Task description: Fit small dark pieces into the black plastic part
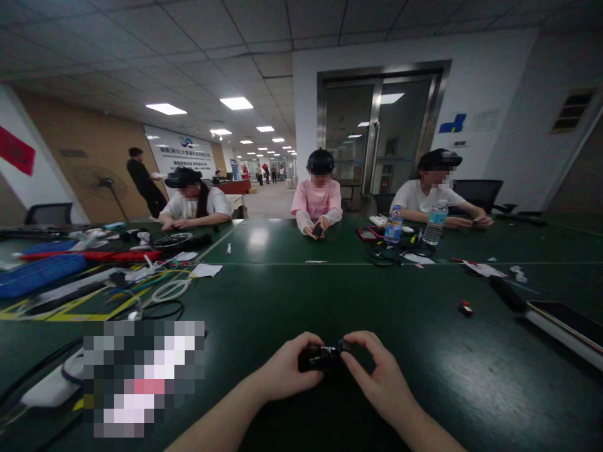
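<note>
"So, what's that in the middle?"

"Some small black gadget [324,358] with glints on it, low in the view, over the dark green desk [400,295]. Whether it touches the desktop, I can't tell."

"And the hands?"

"The left hand [288,369] is closed round the gadget, thumb on the near side, forefinger on the far side, its other fingers hidden. The right hand [380,371] pinches a dark end piece [344,346] between thumb and forefinger; whether that's joined to the gadget is lost in shadow."

"Anything nearby?"

"Rightward, a red item [465,307], too small to name, then a flat white-sided device [565,329] cut off by the frame. Leftward, a pixelated patch [146,376] hides what lies there, beside a white plastic block [51,384]."

"Farther off?"

"Two plastic bottles [393,225], and three seated people [316,198]."
</note>
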